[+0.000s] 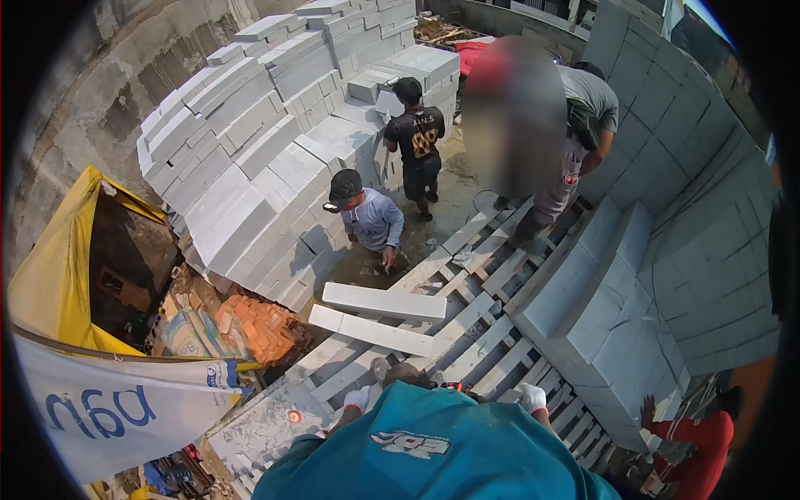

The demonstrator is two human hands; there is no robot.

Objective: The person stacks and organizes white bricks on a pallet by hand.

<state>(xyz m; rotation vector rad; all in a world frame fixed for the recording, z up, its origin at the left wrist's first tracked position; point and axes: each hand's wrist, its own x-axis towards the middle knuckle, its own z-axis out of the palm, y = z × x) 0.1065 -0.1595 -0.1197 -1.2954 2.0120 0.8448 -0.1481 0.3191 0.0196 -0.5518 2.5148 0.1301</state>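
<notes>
My left hand (pixel 358 398), in a whitish glove, is at the left edge of my teal shirt (pixel 467 442), low over the wooden pallet slats. My right hand (pixel 532 397), gloved too, is on the other side of the shirt above more slats. Both hands are small in view; their fingers cannot be made out, and I see no block in either. Ahead of my left hand, two long pale blocks, a farther one (pixel 383 302) and a nearer one (pixel 371 331), lie side by side across the pallets (pixel 454 333).
Tall stacks of white blocks stand at the left (pixel 267 179) and right (pixel 608 317). A person in grey (pixel 372 218), one in black (pixel 415 137) and one bending (pixel 587 104) are ahead; a person in red (pixel 696 446) touches the right stack. Orange bricks (pixel 260 327) and a banner (pixel 117 408) are left.
</notes>
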